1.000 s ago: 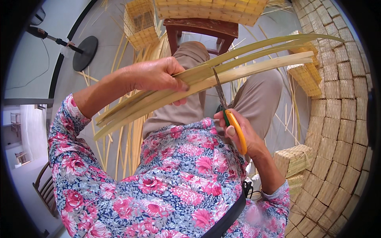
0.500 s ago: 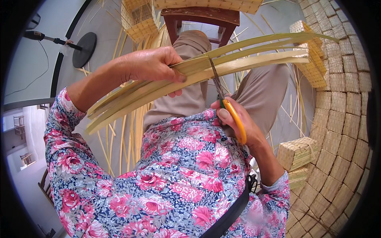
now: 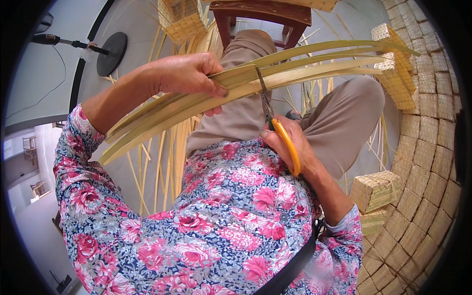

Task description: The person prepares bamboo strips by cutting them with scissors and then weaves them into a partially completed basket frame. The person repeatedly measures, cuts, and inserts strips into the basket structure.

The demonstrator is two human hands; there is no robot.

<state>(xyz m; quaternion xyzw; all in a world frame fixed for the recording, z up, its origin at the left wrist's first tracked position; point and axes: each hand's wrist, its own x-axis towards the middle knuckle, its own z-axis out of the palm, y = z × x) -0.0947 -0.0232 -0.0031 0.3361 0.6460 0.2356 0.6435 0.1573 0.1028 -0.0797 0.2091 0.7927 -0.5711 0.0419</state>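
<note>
A bundle of long, flat bamboo strips (image 3: 162, 115) crosses in front of me, pale yellow to green, fanning apart toward the right. My left hand (image 3: 191, 78) is closed around its middle, thumb on top and fingertips showing below. In my right hand (image 3: 290, 142) is a pair of scissors (image 3: 287, 145) with orange handles and dark metal blades. The blades point up and away, lying against the strips just right of my left hand. One strip's squared end sits by the blade tips. Whether the blades are fully closed I cannot tell.
A dark red wooden stool (image 3: 260, 12) stands ahead, beyond my knees. Woven boxes (image 3: 182, 19) sit at far left and right, with another box (image 3: 373, 189) near right. Stacked woven blocks (image 3: 423, 142) line the right side. Loose strips (image 3: 167, 167) lie across the grey floor.
My right knee has swung outward to the right, and the whole view has shifted slightly. Both hands keep their holds, with the scissors still at nearly the same spot on the strips.
</note>
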